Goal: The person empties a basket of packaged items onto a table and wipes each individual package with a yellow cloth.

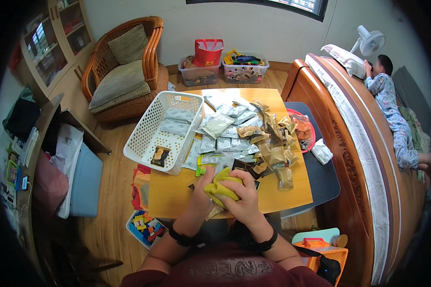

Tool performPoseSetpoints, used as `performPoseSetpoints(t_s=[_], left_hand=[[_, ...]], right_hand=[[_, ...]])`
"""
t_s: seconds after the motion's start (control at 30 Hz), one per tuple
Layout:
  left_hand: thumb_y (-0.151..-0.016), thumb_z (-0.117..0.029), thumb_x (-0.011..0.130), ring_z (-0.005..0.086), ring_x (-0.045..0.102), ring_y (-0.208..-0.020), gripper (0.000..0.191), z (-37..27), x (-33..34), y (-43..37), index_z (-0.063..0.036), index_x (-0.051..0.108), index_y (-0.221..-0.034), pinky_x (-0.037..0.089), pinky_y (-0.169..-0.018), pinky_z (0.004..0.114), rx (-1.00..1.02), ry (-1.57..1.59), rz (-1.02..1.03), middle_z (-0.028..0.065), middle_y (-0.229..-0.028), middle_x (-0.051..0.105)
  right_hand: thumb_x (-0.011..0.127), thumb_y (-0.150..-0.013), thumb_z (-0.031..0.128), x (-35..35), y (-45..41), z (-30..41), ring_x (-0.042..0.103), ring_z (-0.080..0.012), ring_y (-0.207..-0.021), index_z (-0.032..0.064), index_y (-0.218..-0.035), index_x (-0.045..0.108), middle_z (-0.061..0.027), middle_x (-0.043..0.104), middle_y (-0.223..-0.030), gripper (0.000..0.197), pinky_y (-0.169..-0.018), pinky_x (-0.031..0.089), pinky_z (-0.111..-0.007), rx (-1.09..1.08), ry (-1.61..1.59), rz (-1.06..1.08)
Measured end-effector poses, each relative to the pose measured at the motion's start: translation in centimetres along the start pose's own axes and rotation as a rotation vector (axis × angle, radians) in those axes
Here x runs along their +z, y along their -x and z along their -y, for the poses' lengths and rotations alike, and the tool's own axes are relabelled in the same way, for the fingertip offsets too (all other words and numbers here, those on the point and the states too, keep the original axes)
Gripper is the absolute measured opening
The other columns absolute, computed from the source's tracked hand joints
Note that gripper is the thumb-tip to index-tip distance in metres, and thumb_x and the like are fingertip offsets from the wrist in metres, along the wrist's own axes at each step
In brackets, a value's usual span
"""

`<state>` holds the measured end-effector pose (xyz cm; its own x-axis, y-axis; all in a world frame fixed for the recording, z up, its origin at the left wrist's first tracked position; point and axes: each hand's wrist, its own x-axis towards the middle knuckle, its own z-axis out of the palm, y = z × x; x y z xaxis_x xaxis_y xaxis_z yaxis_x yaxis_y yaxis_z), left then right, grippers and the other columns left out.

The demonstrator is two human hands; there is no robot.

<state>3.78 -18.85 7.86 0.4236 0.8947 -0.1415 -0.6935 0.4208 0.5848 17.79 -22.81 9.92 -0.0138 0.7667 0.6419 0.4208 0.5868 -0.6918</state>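
Observation:
Both my hands meet over the near edge of a yellow wooden table (186, 199), gripping one crumpled yellow cloth (219, 189). My left hand (202, 195) presses it from the left, its fingers partly hidden. Around its right side curl the fingers of my right hand (245, 199). Just beyond the cloth lie a yellow-green packet (207, 160) and dark snack packets (249, 168). Farther back spreads a pile of silver-white packets (233, 125), with gold packets (273, 150) to its right. A white perforated basket (132, 150) at the left holds several silver-white packets and one dark packet (160, 156).
A rattan armchair (154, 71) stands behind the basket. Right of the table are a dark side table (325, 179), a red-rimmed container (313, 138) and a wooden bed (330, 150) with a person (391, 104) on it. A toy-brick bin (147, 227) sits on the floor at near left.

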Motion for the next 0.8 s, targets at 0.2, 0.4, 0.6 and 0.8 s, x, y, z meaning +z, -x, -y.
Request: performPoseSetpoints(t_s=[0.2, 0.4, 0.6, 0.8], left_hand=[[-0.107, -0.025, 0.048, 0.0104, 0.064, -0.091, 0.034, -0.8, -0.8, 1.5, 0.0007, 0.054, -0.128, 0.053, -0.078, 0.026, -0.009, -0.445, 0.071, 0.0064, -0.109, 0.065], [-0.107, -0.025, 0.048, 0.0073, 0.06, -0.091, 0.038, -0.4, 0.7, 1.1, 0.0023, 0.051, -0.134, 0.051, -0.078, 0.024, 0.096, -0.337, -0.024, 0.0044, -0.111, 0.062], [-0.107, -0.022, 0.047, 0.0141, 0.064, -0.096, 0.038, -2.4, 1.4, -0.2, 0.0009, 0.048, -0.137, 0.053, -0.085, 0.031, 0.277, -0.327, -0.148, 0.0081, -0.114, 0.063], [-0.11, -0.034, 0.035, 0.0194, 0.063, -0.111, 0.045, -2.1, -0.2, 0.1, -0.0035, 0.043, -0.142, 0.053, -0.094, 0.036, -0.091, -0.197, 0.122, 0.0114, -0.126, 0.06]], right_hand=[[0.081, -0.074, 0.007, -1.4, -1.6, -1.6, 0.061, -0.0317, -0.105, 0.0046, -0.107, 0.071, -0.0167, 0.058, -0.117, 0.034, -0.09, 0.051, -0.039, 0.071, 0.051, -0.147], [0.081, -0.079, 0.011, -1.5, -1.6, -1.6, 0.06, -0.0304, -0.103, 0.0035, -0.108, 0.071, -0.0161, 0.06, -0.112, 0.032, -0.089, 0.051, -0.037, 0.061, 0.07, -0.153], [0.081, -0.073, 0.008, -0.2, 0.0, -0.1, 0.063, -0.0303, -0.1, 0.0041, -0.106, 0.072, -0.0164, 0.061, -0.112, 0.034, -0.087, 0.052, -0.037, 0.065, -0.097, 0.072], [0.082, -0.072, 0.007, -1.0, 0.8, -0.5, 0.059, -0.0307, -0.105, 0.0039, -0.105, 0.07, -0.015, 0.06, -0.115, 0.036, -0.092, 0.048, -0.04, 0.014, -0.215, 0.056]])
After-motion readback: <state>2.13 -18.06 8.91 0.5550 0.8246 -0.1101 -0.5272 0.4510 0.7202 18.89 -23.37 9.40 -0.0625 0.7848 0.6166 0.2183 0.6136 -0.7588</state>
